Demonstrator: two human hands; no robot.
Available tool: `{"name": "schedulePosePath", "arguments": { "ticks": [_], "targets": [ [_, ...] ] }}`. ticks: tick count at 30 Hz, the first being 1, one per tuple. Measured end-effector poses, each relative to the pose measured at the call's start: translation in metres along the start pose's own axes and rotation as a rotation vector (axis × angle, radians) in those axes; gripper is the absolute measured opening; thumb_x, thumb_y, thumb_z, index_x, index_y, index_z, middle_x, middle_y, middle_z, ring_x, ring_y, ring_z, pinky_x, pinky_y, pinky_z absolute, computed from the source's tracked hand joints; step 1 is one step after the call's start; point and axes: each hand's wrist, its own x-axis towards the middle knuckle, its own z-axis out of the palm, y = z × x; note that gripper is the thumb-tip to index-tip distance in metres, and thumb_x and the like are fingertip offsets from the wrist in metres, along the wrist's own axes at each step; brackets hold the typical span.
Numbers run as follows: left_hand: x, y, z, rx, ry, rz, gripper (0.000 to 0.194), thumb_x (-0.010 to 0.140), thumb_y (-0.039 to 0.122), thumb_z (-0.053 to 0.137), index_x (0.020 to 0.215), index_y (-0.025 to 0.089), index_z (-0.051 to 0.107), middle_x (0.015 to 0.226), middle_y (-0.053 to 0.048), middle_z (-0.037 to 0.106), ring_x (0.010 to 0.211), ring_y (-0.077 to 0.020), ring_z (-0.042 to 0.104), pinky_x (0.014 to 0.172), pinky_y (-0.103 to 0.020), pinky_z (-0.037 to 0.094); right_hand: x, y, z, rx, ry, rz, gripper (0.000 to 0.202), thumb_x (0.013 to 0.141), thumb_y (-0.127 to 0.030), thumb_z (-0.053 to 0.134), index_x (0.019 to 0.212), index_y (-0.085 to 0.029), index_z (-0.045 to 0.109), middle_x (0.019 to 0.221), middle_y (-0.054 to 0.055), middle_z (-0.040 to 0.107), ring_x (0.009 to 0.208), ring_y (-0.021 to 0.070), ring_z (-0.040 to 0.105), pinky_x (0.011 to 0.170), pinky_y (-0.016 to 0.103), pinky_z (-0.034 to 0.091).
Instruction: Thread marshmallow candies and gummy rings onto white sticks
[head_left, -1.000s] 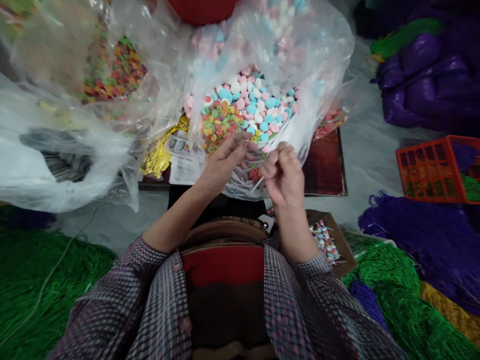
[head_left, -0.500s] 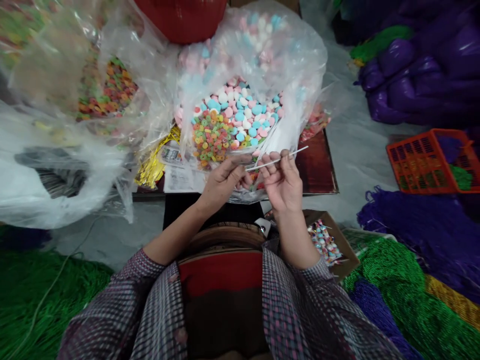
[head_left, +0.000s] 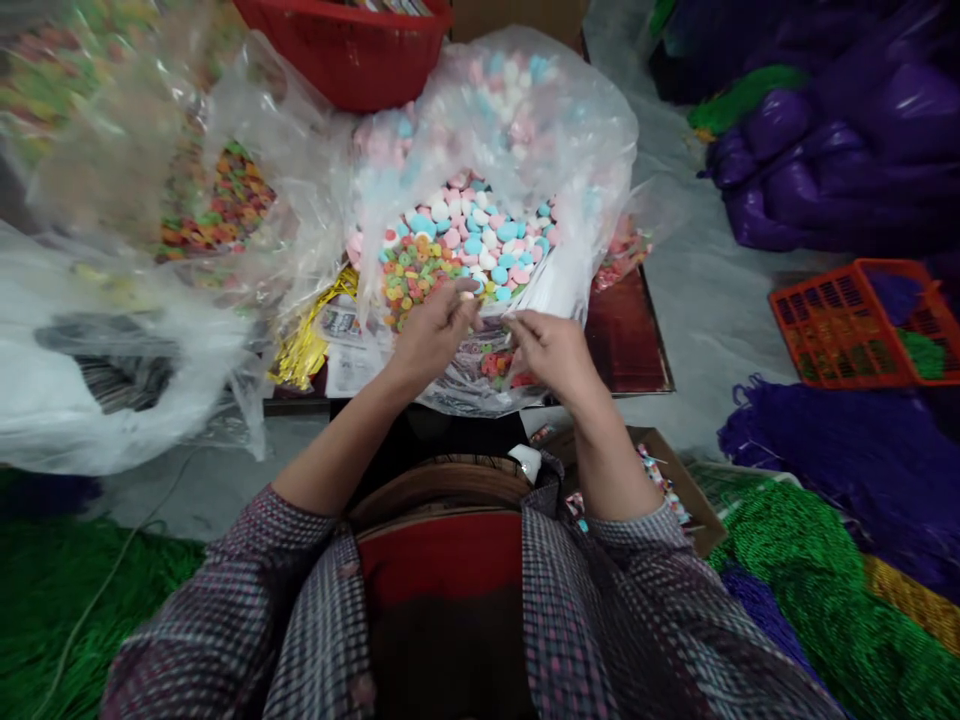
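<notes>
My left hand [head_left: 433, 335] is over the near edge of the ring-shaped gummy candies [head_left: 409, 270], thumb and fingers closed in a pinch. A pale spot shows at its fingertips; whether it is a held candy or one behind I cannot tell. My right hand [head_left: 553, 350] is pinched a little to the right, with a short pale bit of the thin white stick [head_left: 508, 340] showing at its fingers. The two hands are apart. Beyond them, pink, white and blue candies [head_left: 480, 225] lie in an open clear plastic bag [head_left: 592, 130]. Red gummies [head_left: 496, 366] lie between the hands.
A red basin [head_left: 352, 60] stands behind the bag. Gold ties [head_left: 304, 340] and more bagged gummies [head_left: 236, 195] are at left. White sticks [head_left: 559, 285] lie beside the candies. Below right sits a cardboard box [head_left: 694, 500] of wrapped candies; an orange crate [head_left: 847, 320] is farther right.
The white stick spanned both hands before; now the hands are separated and little of it shows. My left hand moved up slightly, and my right hand turned palm-down, fingers pointing left.
</notes>
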Motion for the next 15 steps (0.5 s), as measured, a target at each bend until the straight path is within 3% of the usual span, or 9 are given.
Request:
{"name": "schedulePosePath", "arguments": {
  "ticks": [2,5,9,15],
  "targets": [
    [0.020,-0.006,-0.002,0.285,0.107,0.075,0.008,0.093,0.027,0.061,0.094,0.022,0.068,0.085,-0.008,0.071,0.091,-0.0268,0.065,0.091,-0.041,0.046,0.023,0.008,-0.003,-0.010,0.094,0.077,0.032,0.099,-0.041,0.055,0.081,-0.021,0.073,0.070,0.003,0.069,0.073,0.0203,0.061,0.072,0.030,0.043],
    [0.047,-0.017,0.004,0.462,0.106,0.111,0.021,0.086,0.018,0.066,0.067,0.022,0.058,0.091,-0.014,0.068,0.112,-0.0368,0.060,0.108,-0.052,0.036,0.059,0.017,0.000,-0.182,0.135,0.205,0.027,0.097,-0.033,0.056,0.080,-0.019,0.072,0.080,0.007,0.073,0.082,0.0228,0.064,0.076,0.031,0.043],
    [0.067,-0.030,0.019,0.417,0.091,0.135,0.030,0.072,0.011,0.077,0.063,0.023,0.052,0.089,-0.012,0.065,0.120,-0.0416,0.054,0.116,-0.060,0.026,0.086,0.017,0.014,-0.338,0.091,0.311,0.019,0.092,-0.031,0.061,0.085,-0.019,0.074,0.096,0.013,0.076,0.091,0.0268,0.066,0.079,0.035,0.046],
    [0.064,-0.034,0.022,0.464,0.130,0.171,0.028,0.076,0.008,0.070,0.063,0.024,0.051,0.080,-0.011,0.064,0.114,-0.0392,0.057,0.114,-0.062,0.029,0.086,0.017,0.024,-0.284,0.060,0.258,0.014,0.088,-0.030,0.063,0.083,-0.020,0.071,0.088,0.008,0.072,0.088,0.0254,0.067,0.079,0.035,0.048]
  ]
}}
